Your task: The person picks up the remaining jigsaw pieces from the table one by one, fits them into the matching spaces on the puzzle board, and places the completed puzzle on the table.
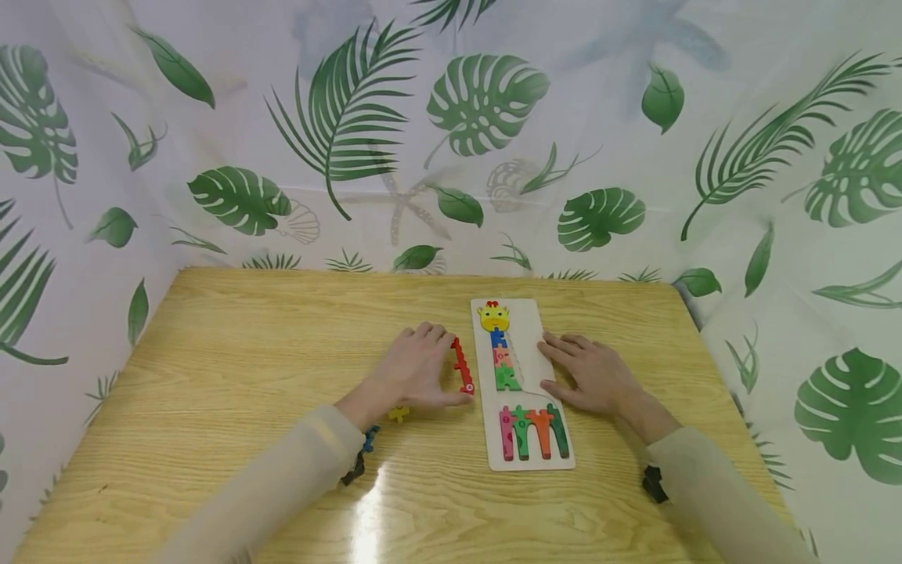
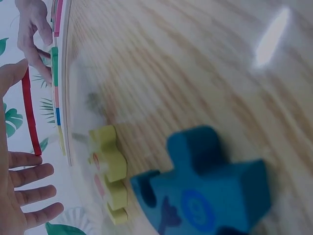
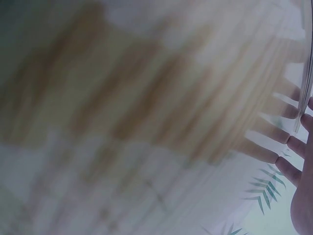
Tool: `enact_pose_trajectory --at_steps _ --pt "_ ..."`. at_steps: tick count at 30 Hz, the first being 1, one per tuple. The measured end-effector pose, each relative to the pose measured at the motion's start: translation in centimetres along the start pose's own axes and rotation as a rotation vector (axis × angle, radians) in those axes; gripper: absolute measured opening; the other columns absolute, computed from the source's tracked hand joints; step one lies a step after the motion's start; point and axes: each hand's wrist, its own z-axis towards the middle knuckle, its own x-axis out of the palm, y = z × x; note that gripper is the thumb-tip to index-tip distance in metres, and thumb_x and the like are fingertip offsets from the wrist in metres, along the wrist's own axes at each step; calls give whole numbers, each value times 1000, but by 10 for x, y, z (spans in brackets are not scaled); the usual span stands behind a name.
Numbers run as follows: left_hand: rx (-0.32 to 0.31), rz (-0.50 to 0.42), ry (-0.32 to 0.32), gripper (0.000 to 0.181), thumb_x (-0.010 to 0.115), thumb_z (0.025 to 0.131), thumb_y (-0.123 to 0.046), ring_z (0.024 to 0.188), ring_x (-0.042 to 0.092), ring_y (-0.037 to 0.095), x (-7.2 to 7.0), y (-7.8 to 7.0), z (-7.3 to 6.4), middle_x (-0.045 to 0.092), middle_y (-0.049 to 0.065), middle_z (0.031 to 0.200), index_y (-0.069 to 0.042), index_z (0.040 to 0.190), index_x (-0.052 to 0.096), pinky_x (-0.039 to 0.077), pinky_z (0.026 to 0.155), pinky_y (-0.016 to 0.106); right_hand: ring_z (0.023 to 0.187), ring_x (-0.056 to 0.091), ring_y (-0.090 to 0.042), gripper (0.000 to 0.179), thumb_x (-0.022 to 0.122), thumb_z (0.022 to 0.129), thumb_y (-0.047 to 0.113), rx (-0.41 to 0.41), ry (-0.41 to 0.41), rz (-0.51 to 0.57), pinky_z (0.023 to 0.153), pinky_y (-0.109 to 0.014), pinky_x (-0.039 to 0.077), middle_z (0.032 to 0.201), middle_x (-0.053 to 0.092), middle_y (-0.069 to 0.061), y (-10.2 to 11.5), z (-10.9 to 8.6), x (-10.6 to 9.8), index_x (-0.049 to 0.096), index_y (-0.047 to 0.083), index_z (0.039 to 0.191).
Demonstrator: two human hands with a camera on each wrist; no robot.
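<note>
My left hand (image 1: 419, 368) pinches a long red puzzle piece (image 1: 461, 366) lengthwise, thumb at one end and index finger at the other. In the left wrist view the other fingers spread away from it. Just right of the piece lies a white giraffe puzzle board (image 1: 527, 321). A yellow giraffe head (image 1: 495, 317), blue, pink and green neck pieces and several leg pieces (image 1: 541, 432) sit in it, while its middle and right side show bare. My right hand (image 1: 588, 372) rests by the board's right edge, fingers extended and fingertips at the rim.
A yellow puzzle piece (image 2: 110, 156) and a blue puzzle piece (image 2: 210, 191) marked 9 lie on the wooden table (image 1: 282, 329) beside my left wrist, partly covered by the arm in the head view. A leaf-patterned cloth (image 1: 395, 94) hangs behind the table.
</note>
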Motion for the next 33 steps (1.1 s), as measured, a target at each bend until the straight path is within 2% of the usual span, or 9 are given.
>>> enact_pose_trajectory --at_steps 6,15,27,33 --pt "12 39 2 103 59 81 -87 139 55 30 5 -4 9 58 10 151 -10 149 53 50 113 48 147 51 -38 77 56 100 65 -6 -10 0 115 -61 47 167 47 -5 0 0 0 45 20 162" --pt "46 17 -11 99 61 82 -85 135 56 29 6 -13 20 60 10 147 -10 146 55 51 112 47 147 51 -38 77 55 100 66 0 -1 -5 115 -62 47 167 46 -5 0 0 0 44 21 162" --pt "40 17 50 101 59 83 -86 139 54 28 7 -28 38 56 8 153 -12 152 50 50 114 48 146 52 -40 76 55 100 65 2 -4 -12 113 -63 48 167 47 -6 1 1 1 46 21 161" --pt "63 73 53 101 55 84 -88 134 57 26 10 -33 48 59 8 149 -11 148 54 53 110 45 146 52 -40 76 55 100 66 11 3 -12 113 -63 48 167 46 -5 2 1 0 46 21 161"
